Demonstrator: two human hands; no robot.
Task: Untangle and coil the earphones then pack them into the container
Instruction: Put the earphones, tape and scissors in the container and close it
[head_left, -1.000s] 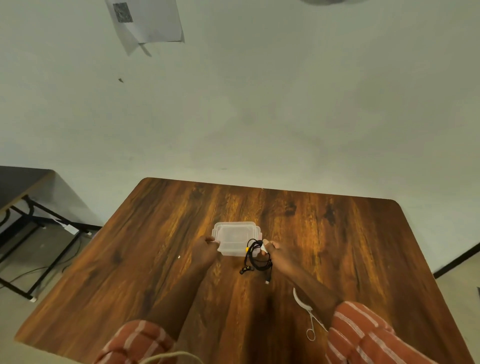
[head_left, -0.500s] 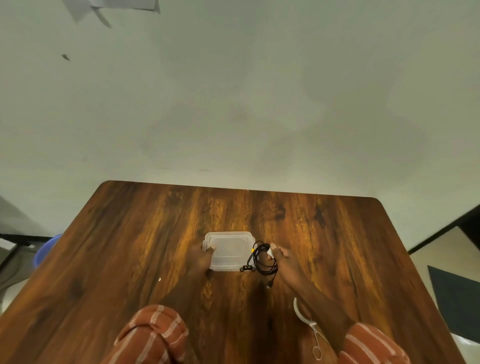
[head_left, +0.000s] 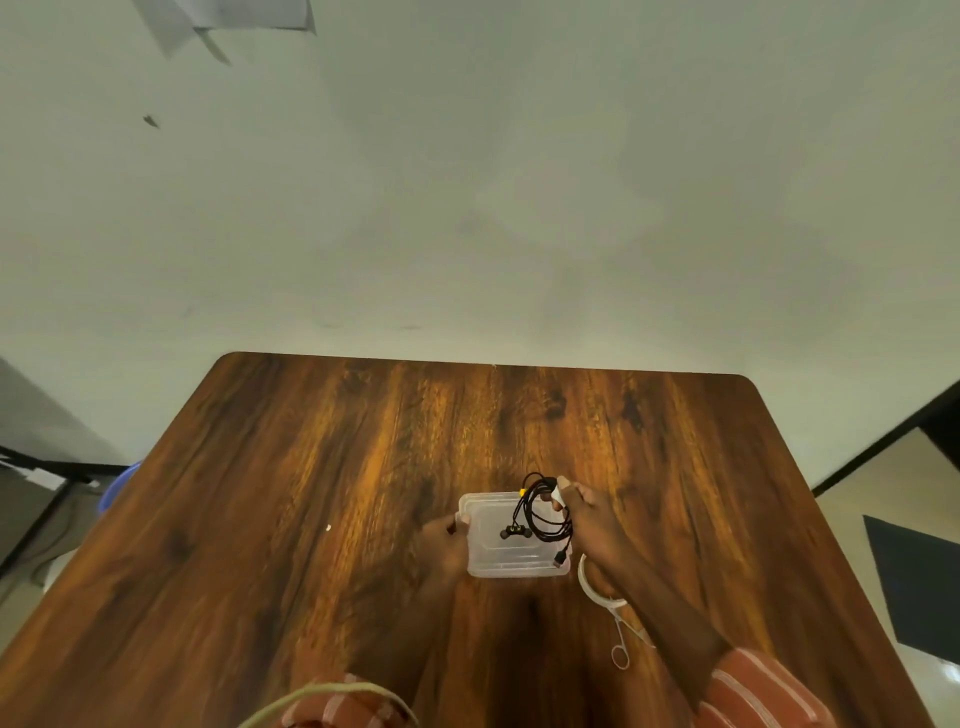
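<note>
A small clear plastic container (head_left: 498, 564) sits near the middle of the wooden table (head_left: 322, 467). My left hand (head_left: 448, 543) grips its left edge. My right hand (head_left: 589, 519) pinches a loose coil of black earphones (head_left: 543, 517) and holds it over the container's right half. The two earbuds hang together over the container's middle, and the plug dangles by its near right corner. Whether the lid is on the container I cannot tell.
A white loop attached to metal scissors-like forceps (head_left: 618, 629) lies on the table under my right forearm. The table's far edge meets a pale wall. A blue object (head_left: 118, 491) shows past the left table edge, and a dark mat (head_left: 914, 587) lies on the floor at right.
My right hand has lifted the earphone coil from beside the container's right side to over it. My left hand stays on the container's left edge. The camera view has shifted.
</note>
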